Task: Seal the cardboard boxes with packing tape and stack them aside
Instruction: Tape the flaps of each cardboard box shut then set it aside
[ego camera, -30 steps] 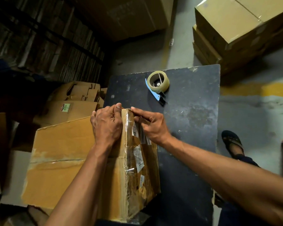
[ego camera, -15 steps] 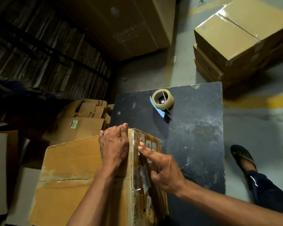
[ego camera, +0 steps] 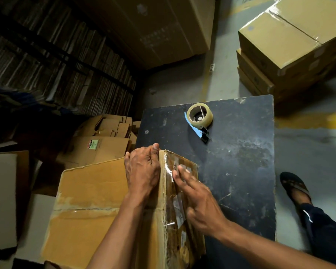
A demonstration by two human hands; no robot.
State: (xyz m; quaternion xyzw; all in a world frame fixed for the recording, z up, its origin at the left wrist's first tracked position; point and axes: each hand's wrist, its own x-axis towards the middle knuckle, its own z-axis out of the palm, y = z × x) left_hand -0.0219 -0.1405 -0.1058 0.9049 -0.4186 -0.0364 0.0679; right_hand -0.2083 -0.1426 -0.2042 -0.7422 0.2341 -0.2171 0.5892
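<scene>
A worn cardboard box (ego camera: pixel 89 200) lies on the near left part of a dark table (ego camera: pixel 241 162), overhanging its left edge. Clear packing tape (ego camera: pixel 168 171) runs along the box's right top edge and down its right side. My left hand (ego camera: pixel 142 171) lies on the box top at the far right corner, fingers bent over the taped edge. My right hand (ego camera: pixel 198 202) presses straight fingers flat on the taped right side, among small labels. A tape dispenser (ego camera: pixel 200 118) with a clear roll and blue handle sits on the table beyond the box, untouched.
Sealed boxes (ego camera: pixel 291 47) are stacked on the floor at the far right. Flattened and open cartons (ego camera: pixel 103 140) lie left of the table, before racks of flat cardboard. A big carton (ego camera: pixel 163 30) leans at the back. A sandalled foot (ego camera: pixel 295 189) stands right of the table.
My right hand has slid from the box's far top corner down along the taped right side toward me. My left hand has stayed on the corner. The camera has tilted up.
</scene>
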